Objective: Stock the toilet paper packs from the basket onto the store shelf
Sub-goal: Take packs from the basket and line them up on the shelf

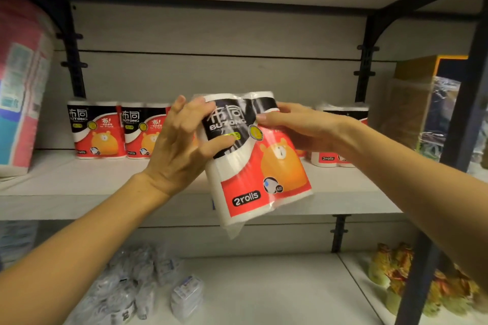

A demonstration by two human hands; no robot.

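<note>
Pack (253,163) held in mid-air in front of the shelf (79,187), tilted, lower end hanging just past the front edge, not yet set down. Gripped from both sides: left hand (182,145) curled round the upper left, fingers (184,113) over the top and thumb pressed on the black band; right hand (298,126) clasping the upper right, fingers (266,120) pinching the wrap. Biggest risk, judging by the slant: landing on a corner and toppling forward off the edge, since the wrap looks slick and the rolls soft. Next risk: knocking over the row (116,130) standing at the back left, or the far pack (340,137) at the back right, if pushed in too fast or crooked; gap between them mostly hidden behind the hands, so room there cannot be judged. Lesser risk: loose film tail (233,229) at the bottom catching under the base and leaving the pack leaning. Also possible: facing the print the wrong way and spoiling the line-up. Basket out of sight. Readable on the held pack: two large Chinese characters over "BUTONG" on black, "2rolls" in a black lozenge on red, an orange bear, a yellow round badge too small to read. Same "BUTONG" and "2rolls" on the row; "2rolls" on the far pack. Pink and blue bundle (23,82) at far left: print blurred, unreadable.
</note>
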